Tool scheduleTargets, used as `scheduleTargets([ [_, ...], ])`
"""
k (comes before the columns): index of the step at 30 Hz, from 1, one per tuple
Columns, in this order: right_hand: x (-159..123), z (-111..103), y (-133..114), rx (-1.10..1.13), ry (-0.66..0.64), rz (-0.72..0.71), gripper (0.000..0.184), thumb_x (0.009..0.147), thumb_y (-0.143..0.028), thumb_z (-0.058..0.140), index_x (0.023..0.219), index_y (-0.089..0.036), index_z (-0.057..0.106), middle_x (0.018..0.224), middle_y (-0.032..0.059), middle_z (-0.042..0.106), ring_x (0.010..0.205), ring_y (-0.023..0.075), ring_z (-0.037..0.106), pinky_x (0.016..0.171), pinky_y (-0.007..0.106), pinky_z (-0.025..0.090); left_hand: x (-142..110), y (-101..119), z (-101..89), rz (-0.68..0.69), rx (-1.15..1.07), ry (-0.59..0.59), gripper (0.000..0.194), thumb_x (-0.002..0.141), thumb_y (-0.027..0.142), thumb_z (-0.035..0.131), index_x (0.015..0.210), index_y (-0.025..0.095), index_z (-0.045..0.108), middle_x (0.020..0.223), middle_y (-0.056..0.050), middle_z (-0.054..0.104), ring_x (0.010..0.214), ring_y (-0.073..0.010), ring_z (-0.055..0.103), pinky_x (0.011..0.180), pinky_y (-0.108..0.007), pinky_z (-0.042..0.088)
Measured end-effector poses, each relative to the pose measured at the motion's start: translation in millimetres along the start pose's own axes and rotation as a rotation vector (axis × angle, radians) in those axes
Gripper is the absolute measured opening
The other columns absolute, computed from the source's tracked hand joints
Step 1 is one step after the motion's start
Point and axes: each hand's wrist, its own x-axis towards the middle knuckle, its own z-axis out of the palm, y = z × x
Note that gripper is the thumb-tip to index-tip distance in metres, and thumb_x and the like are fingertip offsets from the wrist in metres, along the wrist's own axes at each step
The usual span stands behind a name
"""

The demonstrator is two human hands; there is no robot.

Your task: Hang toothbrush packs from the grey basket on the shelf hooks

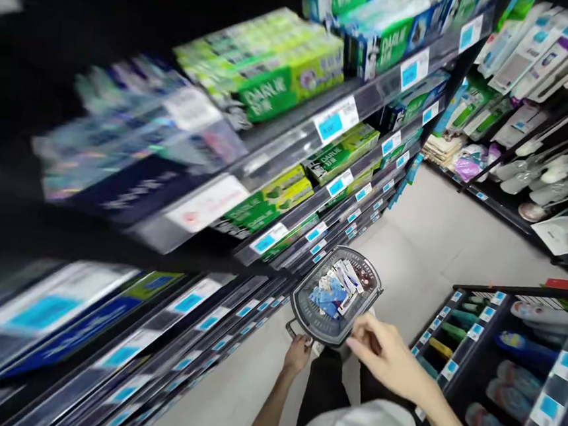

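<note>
A grey plastic shopping basket (301,301) hangs low in front of me, holding several blue and white packets (334,289). My left hand (297,353) is closed around the basket's handle at its near left corner. My right hand (381,351) hovers over the basket's near right rim with loosely curled fingers and nothing visible in them. Both forearms reach forward from the bottom of the view, above my dark trousers and white top.
A tall shelf unit of green toothpaste boxes (285,80) with blue price tags (330,125) fills the left. Toothbrush racks (546,57) stand far right, a lower display (510,352) near right. A pale floor aisle (425,245) runs between them.
</note>
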Motion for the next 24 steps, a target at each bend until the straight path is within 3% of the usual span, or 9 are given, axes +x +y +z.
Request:
scheduleTargets([
  [3,19,36,178,0.211,0.251,0.336,0.021,0.09,-0.047,0.065,0.097,-0.027,0.063,0.069,-0.0008,0.061,0.062,0.0203,0.056,0.062,0.033,0.045,83,-2,29.9,0.053,0.032,0.001,0.042,0.089,0.012,0.054,0.128,0.024,0.062,0.14,-0.009,0.059,0.139,-0.0224,0.05,0.117,-0.036,0.039],
  [5,14,64,290,0.225,0.323,0.472,0.029,0.083,-0.052,0.07,0.098,-0.028,0.065,0.068,-0.0004,0.063,0.062,0.0237,0.058,0.067,0.039,0.047,146,-5,54.6,0.062,0.053,0.004,0.05,0.084,0.014,0.054,0.133,0.024,0.059,0.147,-0.011,0.054,0.144,-0.025,0.045,0.12,-0.036,0.036],
  [7,-3,94,381,0.225,0.382,0.579,0.031,0.081,-0.055,0.069,0.098,-0.029,0.066,0.073,0.0019,0.067,0.07,0.0284,0.064,0.075,0.045,0.05,210,-8,79.6,0.062,0.066,0.006,0.055,0.081,0.016,0.054,0.135,0.025,0.056,0.15,-0.013,0.051,0.144,-0.0283,0.045,0.118,-0.038,0.038],
  [9,-23,120,443,0.219,0.382,0.667,0.029,0.082,-0.054,0.067,0.096,-0.03,0.068,0.08,0.0049,0.071,0.079,0.0324,0.067,0.081,0.049,0.05,272,-12,101.9,0.055,0.071,0.012,0.058,0.079,0.016,0.055,0.136,0.028,0.054,0.152,-0.013,0.048,0.144,-0.03,0.044,0.115,-0.038,0.04],
  [12,-41,143,482,0.156,0.283,0.724,0.021,0.086,-0.048,0.064,0.092,-0.029,0.07,0.093,0.0087,0.074,0.089,0.035,0.068,0.086,0.051,0.047,352,-22,125.5,0.019,0.071,0.05,0.059,0.083,0.018,0.055,0.142,0.021,0.048,0.157,-0.017,0.04,0.149,-0.0333,0.035,0.118,-0.039,0.036],
  [14,-39,148,485,0.075,0.227,0.713,0.017,0.091,-0.041,0.059,0.094,-0.029,0.07,0.099,0.0092,0.075,0.092,0.0344,0.067,0.088,0.051,0.044,393,-32,132.7,-0.032,0.067,0.1,0.057,0.089,0.022,0.051,0.145,0.017,0.042,0.159,-0.02,0.035,0.148,-0.0359,0.034,0.118,-0.045,0.035],
  [17,-25,146,478,-0.051,0.138,0.654,0.013,0.093,-0.033,0.058,0.095,-0.028,0.069,0.095,0.0079,0.074,0.089,0.0322,0.064,0.086,0.048,0.039,429,-45,133.4,-0.116,0.054,0.137,0.048,0.091,0.019,0.05,0.139,0.014,0.048,0.149,-0.024,0.045,0.132,-0.0382,0.053,0.107,-0.05,0.046],
  [20,-16,145,475,-0.146,0.084,0.602,0.012,0.095,-0.029,0.056,0.094,-0.026,0.067,0.092,0.0073,0.072,0.086,0.0298,0.062,0.082,0.044,0.036,430,-49,135.9,-0.152,0.012,0.152,0.036,0.09,0.014,0.052,0.124,0.013,0.059,0.143,-0.025,0.047,0.112,-0.0351,0.066,0.097,-0.047,0.052],
  [24,-27,150,477,-0.295,0.012,0.601,0.016,0.096,-0.027,0.05,0.094,-0.023,0.066,0.09,0.0071,0.072,0.088,0.0283,0.062,0.083,0.043,0.036,375,-28,152.5,-0.114,-0.12,0.13,0.028,0.09,0.008,0.05,0.113,0.013,0.065,0.143,-0.02,0.047,0.11,-0.0302,0.067,0.101,-0.042,0.05],
])
